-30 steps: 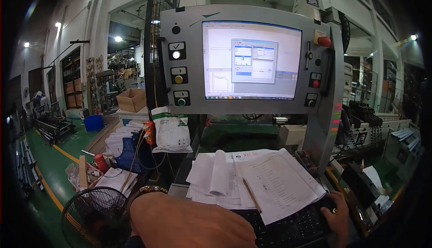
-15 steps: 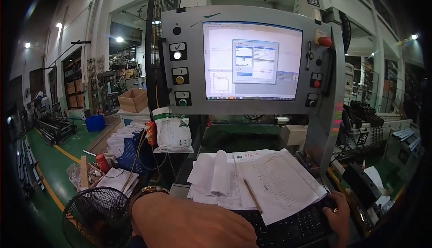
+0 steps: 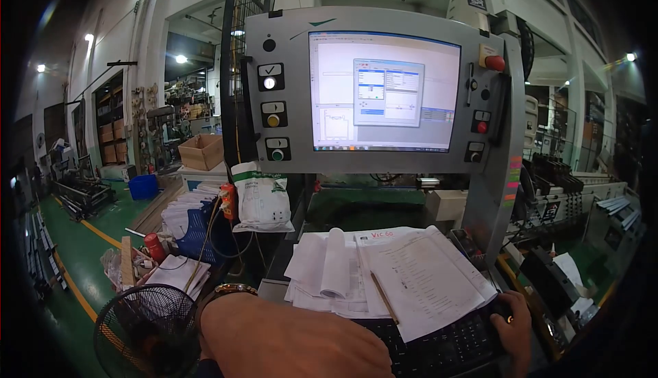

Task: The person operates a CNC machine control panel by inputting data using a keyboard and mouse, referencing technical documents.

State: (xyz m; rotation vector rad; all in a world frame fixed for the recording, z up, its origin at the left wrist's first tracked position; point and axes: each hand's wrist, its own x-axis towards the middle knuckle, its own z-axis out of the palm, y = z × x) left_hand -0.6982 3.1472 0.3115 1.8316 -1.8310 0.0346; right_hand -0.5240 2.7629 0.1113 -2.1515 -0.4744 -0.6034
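Nothing visibly shifted since earlier: your left hand, right hand, lower frame, grips unclear; keep loose sheet off keyboard.

Red "VIC" (rest unclear) on back sheet; tick on label above white btn, ctrl panel

Mixed matls & finishes
Sheets were matt paper; kybd, plastic; ctrl panel, smooth metal; bag, crinkled plastic.
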